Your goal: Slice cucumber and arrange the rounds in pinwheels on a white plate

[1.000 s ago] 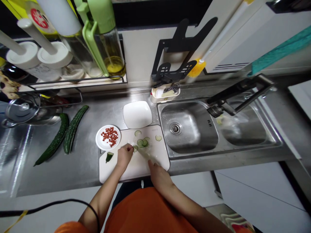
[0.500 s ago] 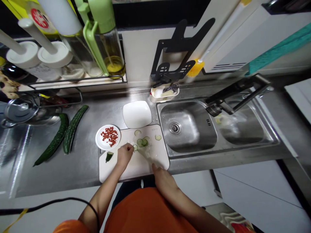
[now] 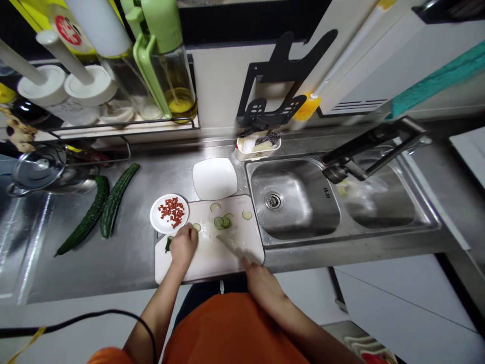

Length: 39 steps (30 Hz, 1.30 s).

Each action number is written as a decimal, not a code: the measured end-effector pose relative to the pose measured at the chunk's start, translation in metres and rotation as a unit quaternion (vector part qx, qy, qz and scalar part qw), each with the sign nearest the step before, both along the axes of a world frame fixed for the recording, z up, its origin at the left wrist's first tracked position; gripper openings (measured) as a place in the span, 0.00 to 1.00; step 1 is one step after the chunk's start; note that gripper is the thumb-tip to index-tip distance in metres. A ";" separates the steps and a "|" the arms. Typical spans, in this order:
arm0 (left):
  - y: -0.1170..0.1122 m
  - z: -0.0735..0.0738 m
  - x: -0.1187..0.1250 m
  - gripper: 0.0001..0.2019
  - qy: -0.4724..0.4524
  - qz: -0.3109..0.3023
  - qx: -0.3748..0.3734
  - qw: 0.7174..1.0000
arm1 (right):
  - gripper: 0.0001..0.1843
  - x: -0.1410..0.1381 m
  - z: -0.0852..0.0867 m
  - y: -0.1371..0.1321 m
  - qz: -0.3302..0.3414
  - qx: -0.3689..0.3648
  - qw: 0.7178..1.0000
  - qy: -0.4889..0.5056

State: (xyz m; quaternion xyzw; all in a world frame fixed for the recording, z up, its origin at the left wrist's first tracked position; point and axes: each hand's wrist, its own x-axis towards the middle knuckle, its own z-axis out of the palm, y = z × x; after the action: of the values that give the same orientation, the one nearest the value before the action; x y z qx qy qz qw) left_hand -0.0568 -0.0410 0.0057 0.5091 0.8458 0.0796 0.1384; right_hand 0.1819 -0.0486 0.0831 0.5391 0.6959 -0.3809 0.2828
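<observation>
My left hand [image 3: 184,246] is closed over the left part of the white cutting board [image 3: 212,263], with a thin cucumber slice [image 3: 196,227] at its fingertips. Partly hidden behind that hand lies a dark green cucumber end piece [image 3: 168,244]. At the board's right front, my right hand [image 3: 261,278] grips a knife [image 3: 228,245], its blade pointing up and left over the board. Several cucumber slices [image 3: 222,222] overlap near the middle of the board. One more slice [image 3: 247,215] lies at the right, and another [image 3: 215,207] near the back edge.
A white plate of chopped red bits [image 3: 172,211] sits by the board's left corner. Behind the board is a white square plate [image 3: 214,178]. Two whole cucumbers [image 3: 115,202] lie at left. The double sink [image 3: 295,197] with its black faucet [image 3: 364,151] is at right.
My left hand has moved left with the cucumber slice, away from the knife and toward the end piece, now covering part of it. My right hand and knife have shifted slightly right.
</observation>
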 end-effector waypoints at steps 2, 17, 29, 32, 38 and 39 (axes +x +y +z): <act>-0.001 -0.002 -0.002 0.13 0.033 -0.004 -0.013 0.999 | 0.29 0.000 0.000 0.001 0.006 0.003 1.000 -0.002; 0.010 -0.014 -0.002 0.13 -0.074 -0.186 0.118 0.973 | 0.31 0.004 -0.006 0.002 0.012 0.009 1.000 0.005; 0.043 -0.019 0.027 0.12 -0.118 -0.368 0.106 0.916 | 0.27 0.000 0.001 0.004 0.010 0.009 1.000 0.000; 0.046 -0.020 0.027 0.10 -0.090 -0.383 0.099 0.914 | 0.27 0.000 0.000 0.004 0.008 0.009 1.000 0.003; 0.049 -0.017 0.028 0.09 -0.081 -0.398 0.099 0.909 | 0.27 0.002 -0.001 0.003 -0.006 0.003 1.000 0.005; 0.049 -0.017 0.027 0.09 -0.092 -0.393 0.102 0.909 | 0.27 0.002 -0.001 0.003 -0.009 0.001 1.000 0.005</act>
State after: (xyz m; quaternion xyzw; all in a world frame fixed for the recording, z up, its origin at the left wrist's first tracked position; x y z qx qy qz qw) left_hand -0.0297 0.0080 -0.0112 0.8024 0.5479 0.1504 0.1828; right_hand 0.1842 -0.0455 0.0818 0.5434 0.6931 -0.3855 0.2751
